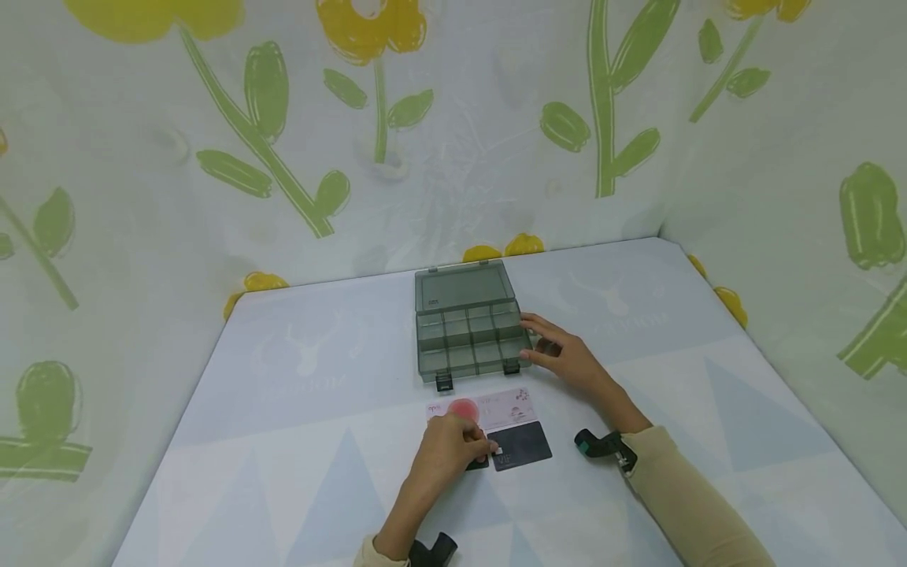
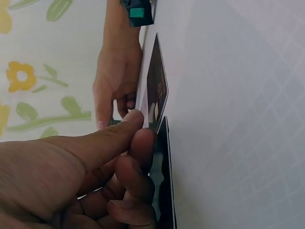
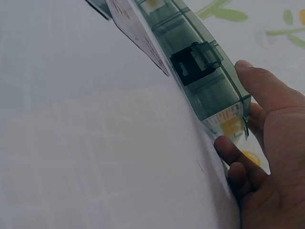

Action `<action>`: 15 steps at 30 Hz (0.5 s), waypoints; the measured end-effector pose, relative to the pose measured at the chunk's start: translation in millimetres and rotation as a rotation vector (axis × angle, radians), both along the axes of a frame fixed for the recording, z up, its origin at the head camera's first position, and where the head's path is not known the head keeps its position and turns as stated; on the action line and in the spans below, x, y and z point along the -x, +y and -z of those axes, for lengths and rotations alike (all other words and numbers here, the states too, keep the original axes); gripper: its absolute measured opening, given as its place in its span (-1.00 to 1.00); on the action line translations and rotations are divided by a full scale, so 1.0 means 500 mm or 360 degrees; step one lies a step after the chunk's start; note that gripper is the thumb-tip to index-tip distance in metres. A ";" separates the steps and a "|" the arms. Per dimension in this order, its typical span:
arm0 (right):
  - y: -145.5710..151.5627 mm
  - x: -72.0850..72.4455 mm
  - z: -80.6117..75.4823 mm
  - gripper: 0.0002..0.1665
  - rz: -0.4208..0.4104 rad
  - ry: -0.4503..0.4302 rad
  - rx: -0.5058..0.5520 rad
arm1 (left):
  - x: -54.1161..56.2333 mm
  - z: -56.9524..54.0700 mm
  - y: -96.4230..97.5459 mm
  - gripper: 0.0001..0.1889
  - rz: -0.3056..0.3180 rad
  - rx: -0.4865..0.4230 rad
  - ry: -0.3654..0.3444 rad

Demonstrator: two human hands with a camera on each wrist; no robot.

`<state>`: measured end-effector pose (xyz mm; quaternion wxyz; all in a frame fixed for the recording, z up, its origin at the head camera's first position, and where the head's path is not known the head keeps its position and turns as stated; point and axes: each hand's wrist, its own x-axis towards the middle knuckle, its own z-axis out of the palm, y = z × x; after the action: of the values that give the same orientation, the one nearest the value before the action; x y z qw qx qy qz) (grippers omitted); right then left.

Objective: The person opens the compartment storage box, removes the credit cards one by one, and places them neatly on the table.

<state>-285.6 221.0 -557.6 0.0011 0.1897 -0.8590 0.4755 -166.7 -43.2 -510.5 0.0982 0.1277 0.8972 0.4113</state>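
My left hand (image 1: 448, 450) is low over the cards, thumb and index finger pinching a small white piece (image 1: 498, 451). Right beside its fingertips lies a black VIP card (image 1: 526, 446), and another dark card (image 1: 479, 465) is mostly hidden beneath the hand. Just beyond them are pink cards (image 1: 512, 408), with a red disc (image 1: 464, 408) on the left part. A translucent green compartment box (image 1: 464, 346) stands with its lid laid back. My right hand (image 1: 572, 358) touches the box's right side, fingers loosely bent, thumb at the rim in the right wrist view.
A pale blue and white patterned cloth (image 1: 298, 441) covers the table. Flower-printed curtains (image 1: 453, 173) enclose its back and sides. The box's two black front latches (image 1: 444, 383) hang open. Dark camera mounts (image 1: 605, 445) are strapped at both wrists.
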 end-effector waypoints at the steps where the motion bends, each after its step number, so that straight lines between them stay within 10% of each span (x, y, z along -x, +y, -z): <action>1: -0.001 0.000 0.000 -0.23 0.0001 0.0000 -0.0005 | 0.000 0.000 -0.001 -0.79 0.0005 -0.0006 -0.0001; 9: -0.003 -0.001 0.008 -0.23 -0.0002 0.0026 -0.0015 | 0.008 -0.002 -0.025 -0.85 0.0075 -0.0045 0.0113; 15: 0.026 -0.012 -0.011 -0.18 0.0057 -0.0083 -0.0017 | 0.025 -0.007 -0.087 -0.86 -0.0072 -0.0107 0.0284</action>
<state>-279.7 233.8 -551.9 -0.0138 0.1619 -0.8645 0.4757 -179.4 -86.5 -506.9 0.0042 0.1468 0.8907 0.4302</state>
